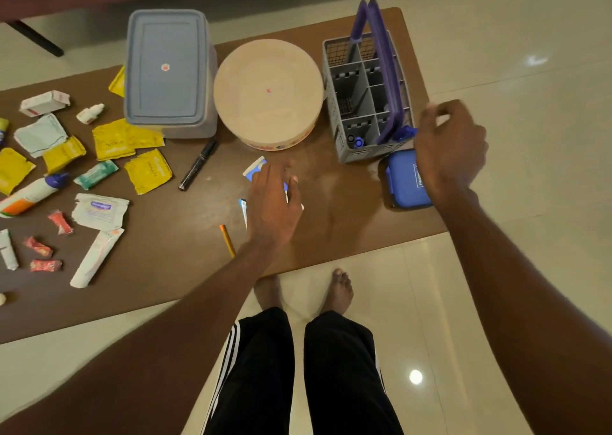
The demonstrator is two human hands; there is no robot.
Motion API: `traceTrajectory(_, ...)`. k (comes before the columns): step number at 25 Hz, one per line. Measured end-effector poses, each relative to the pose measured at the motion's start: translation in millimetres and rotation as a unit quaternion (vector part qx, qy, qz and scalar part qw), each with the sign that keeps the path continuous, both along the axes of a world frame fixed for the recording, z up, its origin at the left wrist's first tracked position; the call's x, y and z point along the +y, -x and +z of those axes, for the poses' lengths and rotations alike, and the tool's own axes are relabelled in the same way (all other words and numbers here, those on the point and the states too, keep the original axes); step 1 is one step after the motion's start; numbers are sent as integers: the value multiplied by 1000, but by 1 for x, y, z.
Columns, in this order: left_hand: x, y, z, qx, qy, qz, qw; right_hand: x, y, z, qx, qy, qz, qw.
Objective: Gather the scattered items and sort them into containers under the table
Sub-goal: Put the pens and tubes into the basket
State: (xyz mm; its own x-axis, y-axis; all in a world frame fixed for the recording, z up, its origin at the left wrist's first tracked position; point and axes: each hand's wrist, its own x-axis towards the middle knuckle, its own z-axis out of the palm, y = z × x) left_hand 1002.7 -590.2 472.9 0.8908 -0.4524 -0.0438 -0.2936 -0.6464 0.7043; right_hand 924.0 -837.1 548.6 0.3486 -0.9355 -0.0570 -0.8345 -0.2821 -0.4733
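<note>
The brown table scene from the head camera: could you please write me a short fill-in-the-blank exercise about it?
1. The round beige container stands between the lidded grey-blue plastic box and the grey divided ____.
2. The black marker pen lies in front of the grey-blue ____.
3. The handles of the grey caddy are ____ in colour.

Missing words: caddy; box; purple

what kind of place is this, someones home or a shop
Most likely a home: a low brown wooden table on glossy cream floor tiles, a barefoot person standing at it, and household sachets like the yellow foil sachet scattered about.
</note>
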Motion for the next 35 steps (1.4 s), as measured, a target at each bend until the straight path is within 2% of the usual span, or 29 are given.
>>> traceTrajectory(2, 22, 3, -4, -4, -29, 17, 999, 20, 2, 3, -72, 45, -96, 992)
traceTrajectory(3, 35, 4, -6, -9, -50, 28, 998, 35, 2, 6, -119, 67, -110, 984)
traceTrajectory(5, 58, 7, -12, -6, -99, 60, 993, 72, 1, 8, -206, 95, -70, 971)
traceTrajectory(7, 78, 11, -15, 5, -154, 118, 981, 117, -4, -3, -238, 52, 17, 970)
traceTrajectory(9, 96, 18, -19, 22, -171, 175, 969, 157, -11, -26, -186, -20, 103, 977)
traceTrajectory(12, 115, 28, -31, 60, -159, 210, 963, 205, -19, -60, -13, -148, 214, 965)
traceTrajectory(14, 123, 30, -38, 86, -145, 229, 959, 230, -24, -76, 84, -187, 267, 941)
traceTrajectory(17, 126, 27, -39, 114, -141, 231, 956, 254, -30, -92, 166, -204, 298, 918)
traceTrajectory(22, 135, 19, -50, 216, -179, 214, 936, 273, -39, -105, 236, -183, 281, 912)
traceTrajectory(27, 145, 17, -50, 217, -189, 190, 939, 276, -34, -108, 230, -211, 237, 920)
traceTrajectory(30, 143, 13, -45, 203, -104, 215, 950, 274, -32, -104, 168, -257, 166, 937)
traceTrajectory(35, 106, 6, -21, 197, 52, 216, 955, 263, -25, -76, -12, -296, -14, 955)
